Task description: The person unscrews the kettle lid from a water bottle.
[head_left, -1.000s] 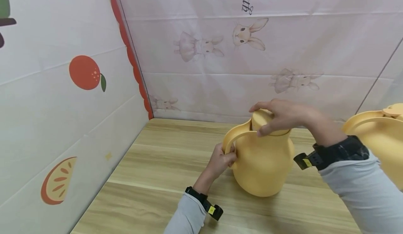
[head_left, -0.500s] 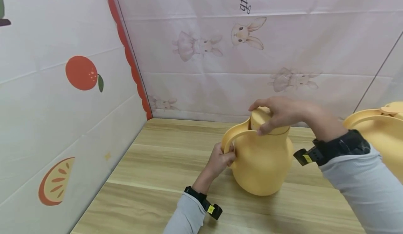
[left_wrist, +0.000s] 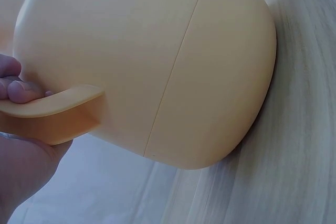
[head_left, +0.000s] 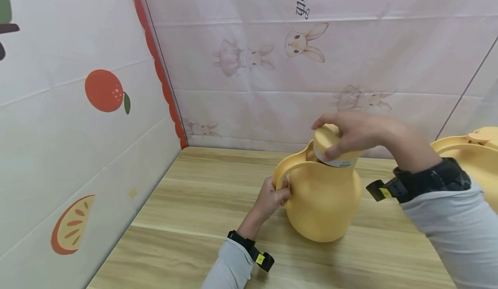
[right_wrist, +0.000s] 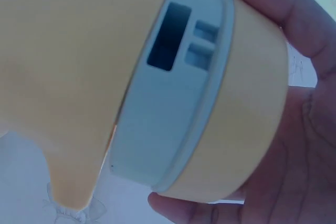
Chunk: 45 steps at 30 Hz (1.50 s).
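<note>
A yellow jug [head_left: 324,204] stands upright on the wooden table. My left hand [head_left: 272,198] grips its handle [left_wrist: 58,103], fingers curled through the loop. Over the jug's mouth, my right hand [head_left: 355,131] holds the round yellow lid [head_left: 326,138] between thumb and fingers. The lid is raised part of the way, so its pale lower collar [right_wrist: 163,119] shows above the rim. Slots in that collar are visible in the right wrist view. The jug's inside is hidden.
A second yellow jug [head_left: 474,163] stands at the right, partly behind the right forearm and cut off by the frame. A rabbit-printed sheet [head_left: 253,107] backs the table [head_left: 186,220], and a white fruit-printed wall [head_left: 128,150] borders its left side.
My right hand has moved up slightly with the lid, which has come partly out of the jug's mouth and exposed its pale collar. The left hand stays on the handle and the jug has kept its place.
</note>
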Each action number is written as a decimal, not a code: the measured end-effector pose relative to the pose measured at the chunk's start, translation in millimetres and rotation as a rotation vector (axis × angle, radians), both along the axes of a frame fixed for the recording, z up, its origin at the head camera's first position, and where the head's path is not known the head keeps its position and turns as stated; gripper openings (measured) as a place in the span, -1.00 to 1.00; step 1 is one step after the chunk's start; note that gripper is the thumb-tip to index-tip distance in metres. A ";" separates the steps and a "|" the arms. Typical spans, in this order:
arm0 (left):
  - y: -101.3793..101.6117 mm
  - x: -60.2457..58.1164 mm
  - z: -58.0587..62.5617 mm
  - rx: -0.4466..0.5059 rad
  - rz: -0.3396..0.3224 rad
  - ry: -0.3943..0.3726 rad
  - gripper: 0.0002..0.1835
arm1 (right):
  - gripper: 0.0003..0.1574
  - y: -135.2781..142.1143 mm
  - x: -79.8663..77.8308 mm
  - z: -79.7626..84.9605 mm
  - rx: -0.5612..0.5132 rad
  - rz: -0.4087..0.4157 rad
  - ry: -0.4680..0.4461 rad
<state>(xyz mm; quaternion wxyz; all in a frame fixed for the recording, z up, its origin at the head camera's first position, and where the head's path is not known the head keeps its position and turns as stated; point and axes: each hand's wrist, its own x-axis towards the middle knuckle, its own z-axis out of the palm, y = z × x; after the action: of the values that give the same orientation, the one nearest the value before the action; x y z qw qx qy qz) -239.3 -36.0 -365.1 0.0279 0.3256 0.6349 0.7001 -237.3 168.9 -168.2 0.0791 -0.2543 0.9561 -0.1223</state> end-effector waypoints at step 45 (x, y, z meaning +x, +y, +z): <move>-3.3 2.2 0.8 -0.015 0.002 -0.010 -0.84 | -0.12 67.6 25.7 -5.7 -0.146 -0.068 0.073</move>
<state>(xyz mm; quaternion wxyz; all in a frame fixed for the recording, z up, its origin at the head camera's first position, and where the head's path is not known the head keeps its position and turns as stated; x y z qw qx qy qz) -237.1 -39.3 -364.3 0.0328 0.3212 0.6402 0.6971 -211.6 236.6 -173.9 0.0214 -0.2308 0.9550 -0.1849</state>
